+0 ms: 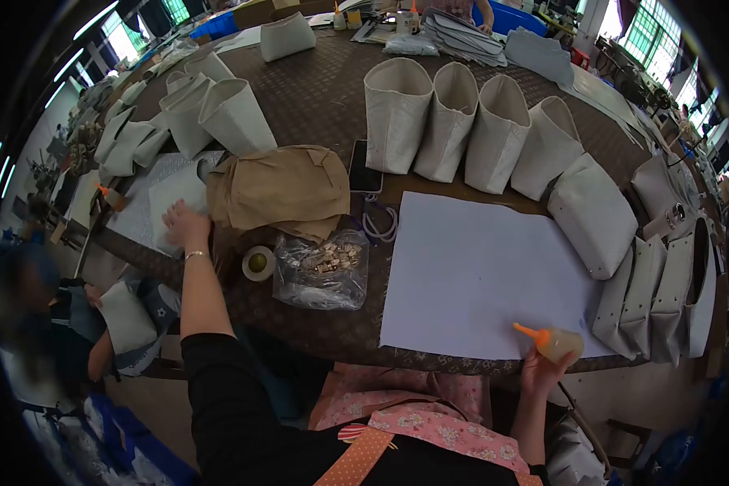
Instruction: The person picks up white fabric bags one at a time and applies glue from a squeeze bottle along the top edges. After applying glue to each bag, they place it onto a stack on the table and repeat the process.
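My left hand (186,228) reaches to the left and lies on a pale leather-like piece (176,194), its fingers apart. That piece rests on bubble wrap (140,202). In my right hand (540,374) is a glue bottle (562,346) with an orange nozzle, tilted so the nozzle points left. It is above the near edge of a large white sheet (486,275). Beside my left hand lies a stack of folded tan cloth (279,190). Closer to me are a roll of tape (258,263) and a clear plastic bag (320,271) of small metal parts.
Pale open-topped bags (398,113) stand in a row behind the sheet. More bags (616,304) are at the right, others (235,121) at the far left. A phone (366,168) and a cable (381,223) lie mid-table. A seated co-worker (81,316) holds a pale piece at left.
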A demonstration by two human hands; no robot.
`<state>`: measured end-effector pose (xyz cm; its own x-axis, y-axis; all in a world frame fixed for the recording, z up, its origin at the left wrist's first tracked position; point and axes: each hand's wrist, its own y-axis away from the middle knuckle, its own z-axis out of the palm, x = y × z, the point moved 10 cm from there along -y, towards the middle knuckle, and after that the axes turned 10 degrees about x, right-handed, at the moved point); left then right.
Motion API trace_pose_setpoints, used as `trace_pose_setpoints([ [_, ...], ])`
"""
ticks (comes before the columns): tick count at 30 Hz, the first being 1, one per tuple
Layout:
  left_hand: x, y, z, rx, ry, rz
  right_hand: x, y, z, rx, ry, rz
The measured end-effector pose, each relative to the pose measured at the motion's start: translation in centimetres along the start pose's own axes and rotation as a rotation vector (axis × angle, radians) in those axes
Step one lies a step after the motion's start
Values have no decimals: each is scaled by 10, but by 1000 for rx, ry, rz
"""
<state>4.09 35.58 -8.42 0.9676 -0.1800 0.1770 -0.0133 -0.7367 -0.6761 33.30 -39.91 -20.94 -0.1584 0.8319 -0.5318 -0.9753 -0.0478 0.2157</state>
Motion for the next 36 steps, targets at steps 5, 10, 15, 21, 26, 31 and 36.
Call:
trace_pose_setpoints([
  [5, -46, 31, 0, -152, -271, 146, 1, 1, 5, 15, -38, -6],
  [10, -85, -19, -39, 129, 112, -37, 4, 1, 3, 27, 26, 19],
  [15, -77, -87, -166, 338, 544, 23, 5, 0, 2, -14, 31, 26],
  [21, 51, -48, -301, 89, 934, 353, 20, 15, 16, -32, 5, 165],
  [26, 160, 59, -359, -195, 1148, 593, 40, 41, 27, -211, -75, 313],
  [31, 248, 169, -368, -521, 1187, 1072, 16, 49, 46, -223, 7, 180],
  [36, 284, 218, -341, -601, 1180, 1266, -3, 42, 56, -234, 308, -3],
])
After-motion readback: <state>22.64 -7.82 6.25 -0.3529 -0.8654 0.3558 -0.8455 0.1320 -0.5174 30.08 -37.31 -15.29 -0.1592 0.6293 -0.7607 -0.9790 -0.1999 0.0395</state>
